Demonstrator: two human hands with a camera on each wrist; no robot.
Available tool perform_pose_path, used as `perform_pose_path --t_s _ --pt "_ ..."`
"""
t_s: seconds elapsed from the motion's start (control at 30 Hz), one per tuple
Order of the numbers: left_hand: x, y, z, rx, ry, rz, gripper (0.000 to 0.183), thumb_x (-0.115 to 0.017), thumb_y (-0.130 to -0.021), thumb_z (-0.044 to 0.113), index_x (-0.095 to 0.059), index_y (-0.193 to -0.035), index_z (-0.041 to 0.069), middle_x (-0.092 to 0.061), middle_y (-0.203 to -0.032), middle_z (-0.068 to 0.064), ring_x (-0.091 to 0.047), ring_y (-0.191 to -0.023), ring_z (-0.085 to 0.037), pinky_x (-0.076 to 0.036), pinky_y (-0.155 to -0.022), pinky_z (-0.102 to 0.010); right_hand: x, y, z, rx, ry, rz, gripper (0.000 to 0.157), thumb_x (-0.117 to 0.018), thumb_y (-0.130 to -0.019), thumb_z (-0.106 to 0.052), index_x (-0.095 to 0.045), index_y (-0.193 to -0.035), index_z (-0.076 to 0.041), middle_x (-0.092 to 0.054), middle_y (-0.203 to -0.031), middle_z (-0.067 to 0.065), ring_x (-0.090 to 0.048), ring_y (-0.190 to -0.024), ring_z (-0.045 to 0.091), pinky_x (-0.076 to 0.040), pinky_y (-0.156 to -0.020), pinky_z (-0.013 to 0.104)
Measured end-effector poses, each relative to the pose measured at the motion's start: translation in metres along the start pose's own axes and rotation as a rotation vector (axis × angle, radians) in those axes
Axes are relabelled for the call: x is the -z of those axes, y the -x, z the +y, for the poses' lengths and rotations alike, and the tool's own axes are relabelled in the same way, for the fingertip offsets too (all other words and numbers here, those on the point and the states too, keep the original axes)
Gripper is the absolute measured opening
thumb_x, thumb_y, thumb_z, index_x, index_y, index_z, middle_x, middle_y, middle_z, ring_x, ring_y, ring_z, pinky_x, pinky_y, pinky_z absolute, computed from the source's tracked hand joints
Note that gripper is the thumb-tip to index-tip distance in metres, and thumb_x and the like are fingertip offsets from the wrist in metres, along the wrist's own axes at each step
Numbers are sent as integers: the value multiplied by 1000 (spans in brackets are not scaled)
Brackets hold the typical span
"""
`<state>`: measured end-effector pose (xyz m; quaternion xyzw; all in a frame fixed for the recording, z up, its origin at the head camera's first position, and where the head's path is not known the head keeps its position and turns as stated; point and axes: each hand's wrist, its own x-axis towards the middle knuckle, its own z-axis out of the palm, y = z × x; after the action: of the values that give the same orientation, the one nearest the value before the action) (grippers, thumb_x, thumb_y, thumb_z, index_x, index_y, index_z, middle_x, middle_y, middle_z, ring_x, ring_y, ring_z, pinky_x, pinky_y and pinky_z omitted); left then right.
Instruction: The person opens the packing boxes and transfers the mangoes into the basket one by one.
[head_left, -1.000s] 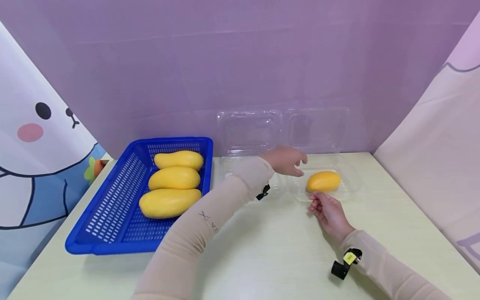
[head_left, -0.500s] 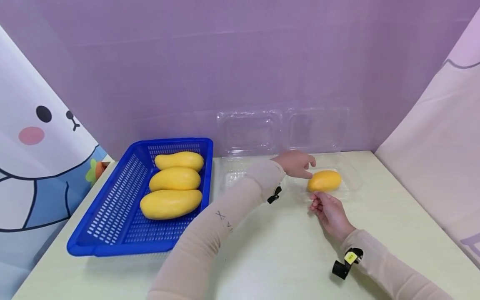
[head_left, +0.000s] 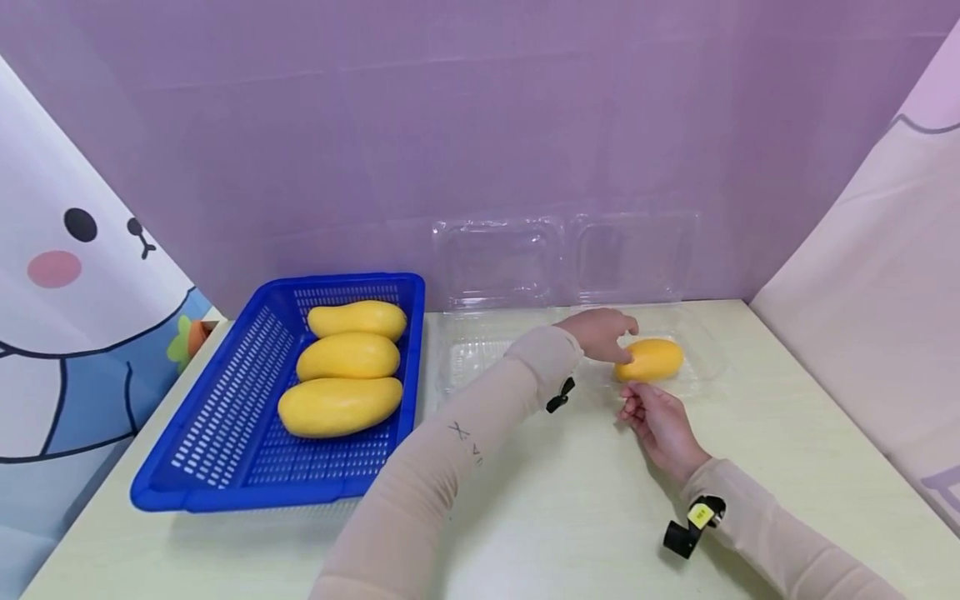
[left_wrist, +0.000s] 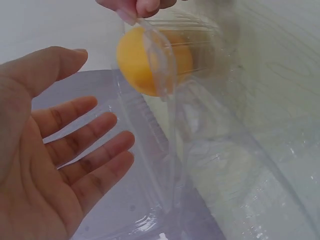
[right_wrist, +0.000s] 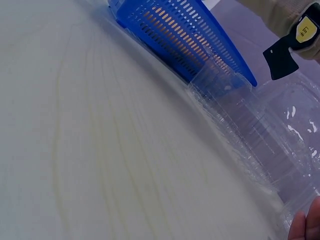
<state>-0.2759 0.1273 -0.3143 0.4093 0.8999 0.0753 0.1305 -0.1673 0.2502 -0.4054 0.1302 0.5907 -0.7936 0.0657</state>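
A yellow mango [head_left: 654,360] lies in the right one of two clear plastic clamshell boxes [head_left: 705,350], whose lids stand up against the backdrop. My left hand [head_left: 600,333] hovers at the mango's left side; in the left wrist view its fingers [left_wrist: 100,127] are spread and relaxed, apart from the fruit, with nothing held. At the box's front rim, my right hand [head_left: 663,429] pinches the plastic edge between thumb and fingertips. Only a bit of that right hand [right_wrist: 307,222] shows in the right wrist view. The other box [head_left: 472,350] is partly covered by the left forearm.
To the left, a blue plastic basket [head_left: 191,498] holds three yellow mangoes [head_left: 348,357] in a column. A purple backdrop [head_left: 480,125] rises behind the pale table [head_left: 555,517]. Printed curtains flank both sides.
My left hand has moved right, from above the gap between the boxes to the mango's left side. The right hand has stayed at the box rim. The mango has hardly moved.
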Motion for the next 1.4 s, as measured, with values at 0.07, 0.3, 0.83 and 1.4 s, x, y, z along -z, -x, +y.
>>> perform_pose_path --t_s 0.07,0.3,0.83,1.4 --pt "-1 -1 -1 9 0 3 51 -58 -91 34 -47 -137 14 -52 -135 1 -50 -117 -10 -39 -97 -19 0 0 0 6 4 -1 34 -40 -101 -16 -64 -78 -12 -56 -71 -3 -54 -66 9 -49 -68 18" --pt "-4 -6 0 59 53 -5 53 -59 -91 36 -47 -137 15 -52 -135 2 -50 -117 -9 -40 -95 -20 1 -1 1 18 -6 2 34 -40 -100 -15 -65 -77 -12 -57 -71 -3 -54 -65 9 -49 -67 17" --pt "-17 -17 18 122 18 35 57 -60 -89 39 -43 -139 19 -50 -129 4 -49 -108 -6 -39 -91 -17 -2 -1 0 28 -42 -14 35 -41 -100 -15 -64 -74 -13 -57 -70 -4 -53 -64 8 -48 -67 17" --pt "-38 -26 23 183 73 60 60 -64 -86 35 -41 -140 22 -50 -117 3 -50 -92 -8 -41 -79 -19 -2 0 3 45 -64 -15 36 -42 -100 -14 -64 -72 -12 -57 -67 -3 -53 -62 8 -48 -65 18"
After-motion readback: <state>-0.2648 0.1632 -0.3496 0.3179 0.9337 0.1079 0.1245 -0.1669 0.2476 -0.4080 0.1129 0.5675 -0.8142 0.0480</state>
